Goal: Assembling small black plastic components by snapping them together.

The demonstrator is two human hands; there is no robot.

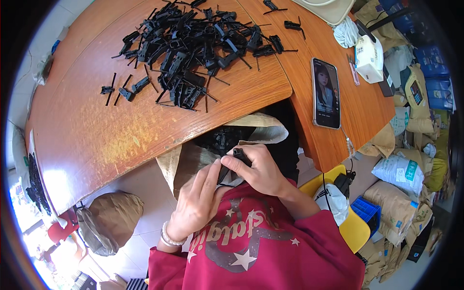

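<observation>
Between my two hands, over an open sack point(169, 166) at the table's edge, is a small black plastic part point(240, 154). My right hand point(263, 171) is closed around it, and the end of the part sticks up beside the thumb. My left hand point(199, 193), with a pale bracelet at the wrist, has its fingers pressed together against the part's lower side, where a dark strip shows. The fingers hide most of the part. More black parts point(222, 137) lie inside the sack. A large heap of similar black parts with thin strips point(183, 53) covers the far middle of the table.
Several loose parts point(126, 93) lie left of the heap on the wooden table point(87, 130). To the right are a phone point(326, 94) on a cord and a white tissue pack point(369, 58). A yellow chair point(355, 234), blue crate point(366, 215) and paper sacks point(391, 208) stand beside me.
</observation>
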